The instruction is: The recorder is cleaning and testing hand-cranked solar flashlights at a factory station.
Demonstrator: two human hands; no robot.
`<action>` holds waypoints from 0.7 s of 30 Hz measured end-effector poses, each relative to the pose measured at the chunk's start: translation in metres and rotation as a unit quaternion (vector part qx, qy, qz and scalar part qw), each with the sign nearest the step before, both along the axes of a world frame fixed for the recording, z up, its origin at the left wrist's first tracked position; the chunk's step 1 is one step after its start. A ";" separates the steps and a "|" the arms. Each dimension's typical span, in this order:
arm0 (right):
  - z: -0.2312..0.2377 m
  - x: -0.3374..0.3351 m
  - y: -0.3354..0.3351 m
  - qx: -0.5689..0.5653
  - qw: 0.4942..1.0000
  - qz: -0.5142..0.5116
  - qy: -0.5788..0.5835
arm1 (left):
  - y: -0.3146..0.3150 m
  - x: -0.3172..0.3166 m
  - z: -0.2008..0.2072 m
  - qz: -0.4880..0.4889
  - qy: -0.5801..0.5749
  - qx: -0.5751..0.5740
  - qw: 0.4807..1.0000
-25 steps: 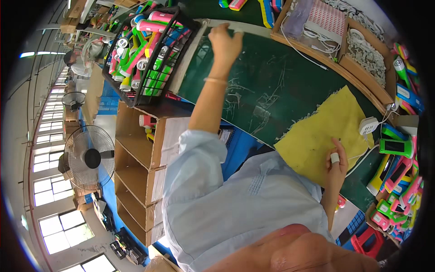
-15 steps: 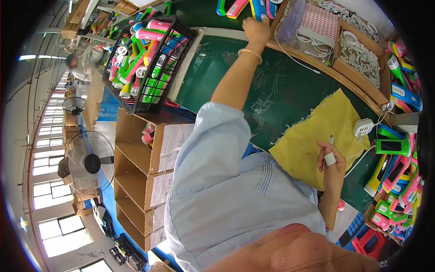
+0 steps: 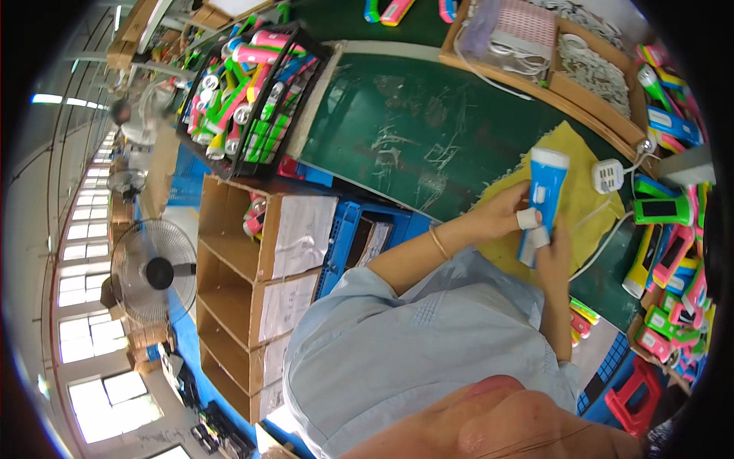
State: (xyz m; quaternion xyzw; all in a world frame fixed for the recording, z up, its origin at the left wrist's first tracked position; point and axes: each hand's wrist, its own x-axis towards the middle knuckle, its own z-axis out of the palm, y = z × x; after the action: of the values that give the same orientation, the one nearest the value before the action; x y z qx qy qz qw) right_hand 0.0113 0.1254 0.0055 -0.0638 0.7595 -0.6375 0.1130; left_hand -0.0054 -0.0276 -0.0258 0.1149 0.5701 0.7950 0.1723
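Note:
A blue flashlight with a white head [image 3: 545, 187] is held over the yellow cloth [image 3: 585, 206], its head pointing away from me. My left hand [image 3: 506, 214] is closed on its left side, the thumb against the body. My right hand [image 3: 555, 256] grips the lower end from the right. White wraps cover a digit on each hand. A thin white cable runs from beside the right hand toward a white multi-port charger [image 3: 608, 177]. Whether the right fingers also hold the cable's plug is hidden.
A black basket of colourful flashlights [image 3: 287, 103] stands at the far left. More flashlights [image 3: 661, 209] pile up at the right. Boxes of white cables [image 3: 600, 73] line the back of the green table [image 3: 367, 115]. A cardboard shelf [image 3: 267, 237] stands left.
My left hand has come back from the far edge with a blue flashlight. Both hands now meet on it over the cloth; the right hand held a white cable's plug before.

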 end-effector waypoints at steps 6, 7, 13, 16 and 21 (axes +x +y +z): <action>-0.059 0.012 0.031 -0.068 0.997 -0.003 0.029 | 0.025 -0.019 0.010 0.126 -0.177 0.112 0.970; -0.062 0.012 0.037 -0.091 0.996 -0.013 -0.009 | 0.025 -0.026 0.013 0.090 -0.127 0.089 0.984; -0.060 0.012 0.047 -0.142 0.985 -0.029 -0.092 | 0.035 -0.057 0.035 0.056 -0.201 0.169 0.963; -0.062 0.014 0.040 -0.070 0.995 -0.046 -0.047 | 0.039 -0.064 0.042 0.044 -0.270 0.191 0.943; -0.063 0.015 0.042 -0.064 0.996 -0.042 -0.034 | 0.039 -0.068 0.037 0.027 -0.271 0.185 0.944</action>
State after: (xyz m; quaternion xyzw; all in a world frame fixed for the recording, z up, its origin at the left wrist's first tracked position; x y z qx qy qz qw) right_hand 0.0259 0.1674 -0.0570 -0.0169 0.7148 -0.6908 0.1079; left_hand -0.0734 0.0110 0.0110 -0.0904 0.3478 0.8920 0.2741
